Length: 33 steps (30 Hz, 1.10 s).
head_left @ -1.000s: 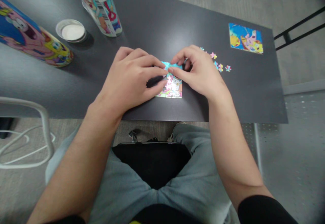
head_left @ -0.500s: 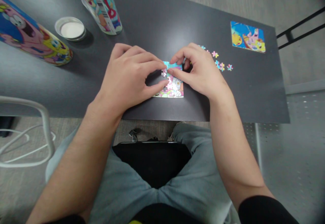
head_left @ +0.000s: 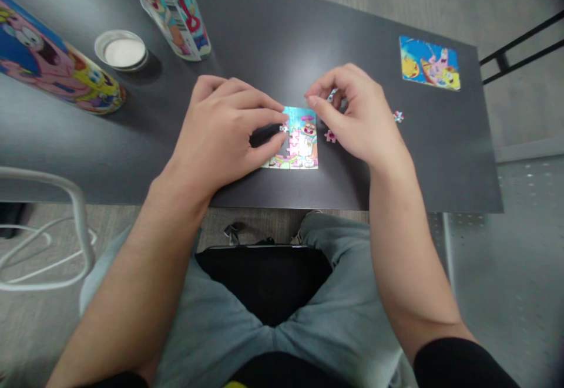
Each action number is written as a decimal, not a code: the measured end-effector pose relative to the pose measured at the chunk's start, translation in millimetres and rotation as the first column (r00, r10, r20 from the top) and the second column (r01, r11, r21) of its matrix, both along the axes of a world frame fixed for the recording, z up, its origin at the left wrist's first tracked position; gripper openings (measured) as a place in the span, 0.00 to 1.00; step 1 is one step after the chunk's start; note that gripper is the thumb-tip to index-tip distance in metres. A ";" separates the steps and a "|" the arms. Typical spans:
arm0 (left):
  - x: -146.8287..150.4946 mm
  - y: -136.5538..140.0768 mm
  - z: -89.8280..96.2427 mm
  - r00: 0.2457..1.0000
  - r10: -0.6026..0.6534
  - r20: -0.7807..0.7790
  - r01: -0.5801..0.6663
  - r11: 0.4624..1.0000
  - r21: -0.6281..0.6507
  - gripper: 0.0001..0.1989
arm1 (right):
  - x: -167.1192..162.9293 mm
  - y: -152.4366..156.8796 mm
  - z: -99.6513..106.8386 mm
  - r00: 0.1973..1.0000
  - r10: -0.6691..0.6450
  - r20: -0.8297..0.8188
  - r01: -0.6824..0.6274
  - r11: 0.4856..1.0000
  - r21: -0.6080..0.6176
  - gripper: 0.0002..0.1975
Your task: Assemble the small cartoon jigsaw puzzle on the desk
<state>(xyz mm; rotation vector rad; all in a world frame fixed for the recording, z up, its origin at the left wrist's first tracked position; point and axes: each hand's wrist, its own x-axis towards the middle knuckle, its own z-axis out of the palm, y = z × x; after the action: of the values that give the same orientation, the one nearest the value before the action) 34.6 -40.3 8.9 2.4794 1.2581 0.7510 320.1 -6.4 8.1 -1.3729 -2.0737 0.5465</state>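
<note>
A partly assembled jigsaw puzzle lies on the dark table, with an unfilled gap showing in its left half. My left hand rests over the puzzle's left side, thumb and forefinger spread apart and touching it near the gap; the hand hides much of that side. Just right of the puzzle's upper corner hovers my right hand, its thumb and forefinger tips nearly together; whether a piece sits between them is hidden. A loose pink puzzle piece lies beneath that hand, and another loose piece is beyond it.
A picture card lies at the far right. On the left are a cartoon-printed canister, a second printed canister and a round lid. The table's front edge runs just before my lap, where a black bag hangs.
My right hand has lifted off the puzzle and moved right and slightly away, uncovering the puzzle's upper right part. It now covers most of the loose pieces. My left hand has barely moved.
</note>
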 end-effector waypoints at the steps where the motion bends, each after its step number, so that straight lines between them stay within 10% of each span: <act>1: -0.3 -0.2 -0.9 1.000 -0.010 0.004 0.010 1.000 0.007 0.16 | 5.1 1.6 0.1 1.000 -0.019 -0.011 0.019 1.000 0.021 0.22; 13: -2.6 1.2 -10.2 0.995 -0.091 -0.028 0.093 0.994 0.065 0.16 | 72.2 16.9 1.2 0.964 -0.260 -0.050 0.262 0.965 0.023 0.18; 18: -2.0 1.0 -8.5 0.996 -0.091 0.008 0.091 0.995 0.051 0.16 | 68.1 14.6 5.3 0.967 -0.256 -0.013 0.256 0.966 -0.036 0.05; 33: -0.5 -0.2 -10.3 0.997 -0.078 0.016 0.078 0.997 0.027 0.14 | 49.9 17.7 -6.4 0.974 -0.216 0.073 0.218 0.976 -0.015 0.08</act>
<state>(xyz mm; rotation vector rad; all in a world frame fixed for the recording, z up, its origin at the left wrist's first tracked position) 34.1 -40.4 -1.4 2.5216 1.1454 0.7724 369.9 11.3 1.7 -1.6291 -1.9437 0.4349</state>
